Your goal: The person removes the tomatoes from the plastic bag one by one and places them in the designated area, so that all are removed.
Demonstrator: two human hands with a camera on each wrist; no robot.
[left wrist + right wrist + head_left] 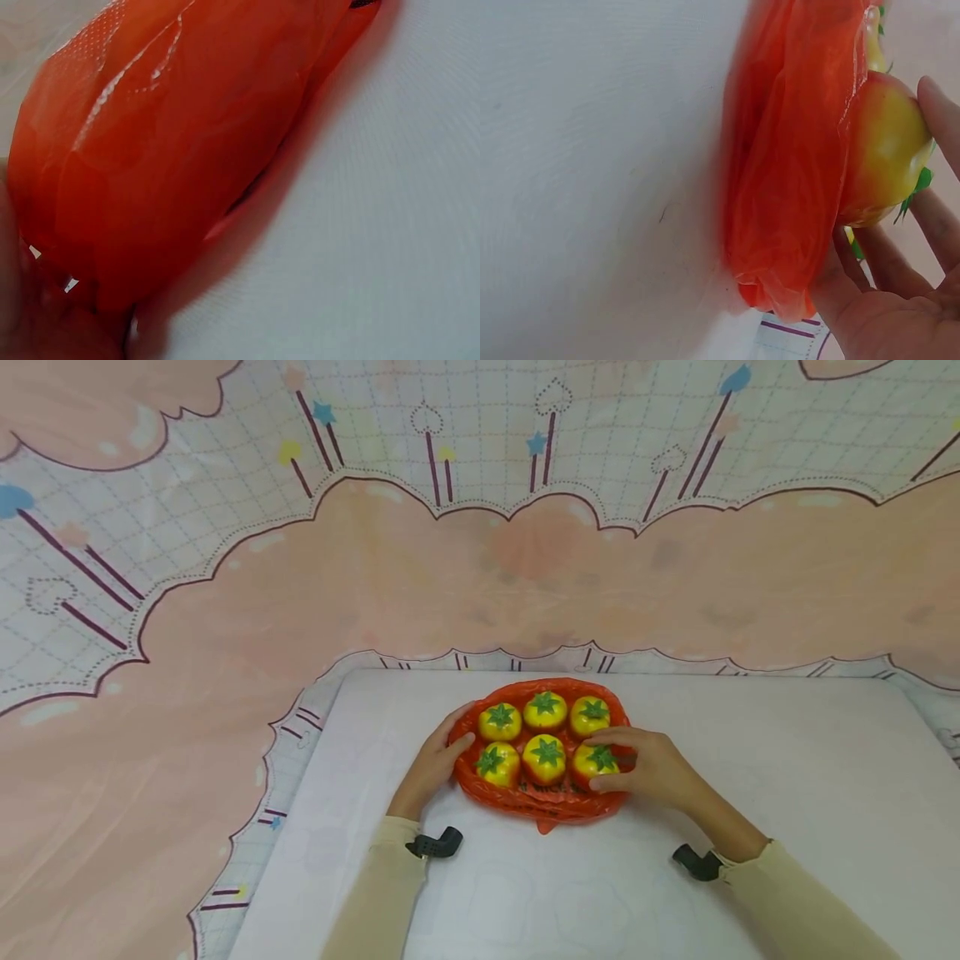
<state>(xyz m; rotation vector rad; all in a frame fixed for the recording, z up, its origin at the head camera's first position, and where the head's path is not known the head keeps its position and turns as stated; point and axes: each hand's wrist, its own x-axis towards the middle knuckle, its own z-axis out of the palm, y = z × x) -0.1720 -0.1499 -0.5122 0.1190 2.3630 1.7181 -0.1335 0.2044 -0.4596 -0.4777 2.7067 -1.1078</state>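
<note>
A red plastic bag (585, 810), its top rolled open, sits on the white table with several yellow-red tomatoes, glossy with green star-shaped tops, standing in two rows inside. At the bag's left side my left hand (431, 768) grips the rim, thumb over the edge; in the left wrist view the red plastic (172, 150) fills much of the picture and only part of that hand shows. My right hand (663, 768) pinches the front right tomato (588, 764) between thumb and fingers. The right wrist view shows this tomato (885, 150) rising above the bag's edge.
The white table (787, 777) extends around the bag on both sides and in front. Behind it hangs a pink and white patterned cloth (525, 585). A dark device (697, 862) is strapped at each wrist, over beige sleeves.
</note>
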